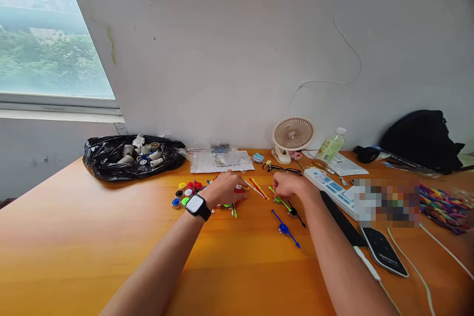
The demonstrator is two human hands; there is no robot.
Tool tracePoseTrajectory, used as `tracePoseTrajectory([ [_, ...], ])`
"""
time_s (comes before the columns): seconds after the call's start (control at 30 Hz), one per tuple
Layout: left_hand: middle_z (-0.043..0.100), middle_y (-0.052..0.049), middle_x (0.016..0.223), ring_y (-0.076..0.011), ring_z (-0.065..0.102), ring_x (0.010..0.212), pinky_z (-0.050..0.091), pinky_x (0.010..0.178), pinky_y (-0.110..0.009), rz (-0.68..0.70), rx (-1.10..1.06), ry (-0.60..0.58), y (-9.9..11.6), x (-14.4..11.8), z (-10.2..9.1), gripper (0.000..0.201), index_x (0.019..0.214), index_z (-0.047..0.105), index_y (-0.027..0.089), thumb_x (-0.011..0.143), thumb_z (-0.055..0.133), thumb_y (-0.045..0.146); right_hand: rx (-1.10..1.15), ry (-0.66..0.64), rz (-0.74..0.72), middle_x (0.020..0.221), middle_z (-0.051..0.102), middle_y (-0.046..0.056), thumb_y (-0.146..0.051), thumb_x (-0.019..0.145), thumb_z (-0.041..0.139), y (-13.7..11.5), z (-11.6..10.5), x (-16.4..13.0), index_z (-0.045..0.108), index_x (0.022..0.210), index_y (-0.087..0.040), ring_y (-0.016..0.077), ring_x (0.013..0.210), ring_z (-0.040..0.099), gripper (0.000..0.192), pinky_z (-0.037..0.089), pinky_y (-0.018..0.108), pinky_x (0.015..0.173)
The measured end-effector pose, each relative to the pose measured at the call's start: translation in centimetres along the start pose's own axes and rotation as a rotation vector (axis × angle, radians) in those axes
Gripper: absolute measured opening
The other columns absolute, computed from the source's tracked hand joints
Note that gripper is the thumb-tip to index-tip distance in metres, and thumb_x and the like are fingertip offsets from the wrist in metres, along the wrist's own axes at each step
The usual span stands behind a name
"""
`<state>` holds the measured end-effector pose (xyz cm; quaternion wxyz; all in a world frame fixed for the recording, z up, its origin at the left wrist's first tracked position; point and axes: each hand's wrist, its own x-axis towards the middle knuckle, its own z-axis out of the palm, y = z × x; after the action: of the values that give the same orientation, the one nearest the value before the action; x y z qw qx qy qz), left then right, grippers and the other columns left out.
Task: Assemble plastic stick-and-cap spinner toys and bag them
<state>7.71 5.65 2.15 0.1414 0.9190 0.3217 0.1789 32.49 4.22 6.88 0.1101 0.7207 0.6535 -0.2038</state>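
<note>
My left hand (224, 188), with a black smartwatch (197, 205) on the wrist, rests palm down over a cluster of small coloured plastic discs (185, 193) and sticks; a red disc (239, 189) shows at its fingertips. My right hand (291, 185) is curled with its fingertips pinched on a green stick (282, 201). Beside it lie a black stick (296, 214) and a blue stick with a disc (284, 228). Red and yellow sticks (258, 188) lie between the hands. All of this sits on an orange wooden table (74, 237).
A black bag of small tubes (129, 157) lies at the back left. Clear plastic sheets (220, 160), a small fan (292, 136), a bottle (331, 145), glasses (283, 170), a power strip (331, 188), a dark phone (383, 251), cables, coloured sticks (442, 207) and a black bag (422, 140) crowd the right.
</note>
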Motion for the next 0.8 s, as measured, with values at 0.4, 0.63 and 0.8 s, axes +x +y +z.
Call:
tracePoseTrajectory([
  [0.4, 0.076, -0.007, 0.121, -0.0215, 0.071, 0.108, 0.056, 0.094, -0.031, 0.072, -0.447, 0.353, 2.8, 1.1, -1.6, 0.032, 0.124, 0.068, 0.023, 0.095, 0.067, 0.037, 0.662, 0.202, -0.512, 0.072, 0.063, -0.002, -0.033, 0.087, 0.056, -1.5, -1.2, -1.0, 0.057, 0.098, -0.020, 0.0125, 0.064, 0.057, 0.017, 0.042, 0.023, 0.060],
  [0.63, 0.078, -0.007, 0.095, -0.0184, 0.075, 0.087, 0.060, 0.083, -0.029, 0.072, -0.583, 0.426, 3.4, 1.4, -2.2, 0.014, 0.103, 0.070, 0.016, 0.092, 0.067, 0.023, 1.006, 0.131, -0.662, 0.067, 0.055, -0.004, -0.036, 0.078, 0.066, -3.9, -0.7, -1.6, 0.055, 0.093, -0.018, 0.0109, 0.061, 0.049, 0.025, 0.039, 0.024, 0.062],
  [0.8, 0.076, -0.006, 0.091, -0.0171, 0.074, 0.082, 0.060, 0.078, -0.028, 0.076, -0.620, 0.385, 2.8, 1.2, -1.8, 0.008, 0.093, 0.067, 0.016, 0.089, 0.068, 0.023, 0.829, 0.185, -0.631, 0.071, 0.049, -0.005, -0.038, 0.087, 0.056, -3.7, -0.1, -0.6, 0.055, 0.095, -0.019, 0.0104, 0.062, 0.043, 0.021, 0.032, 0.022, 0.059],
])
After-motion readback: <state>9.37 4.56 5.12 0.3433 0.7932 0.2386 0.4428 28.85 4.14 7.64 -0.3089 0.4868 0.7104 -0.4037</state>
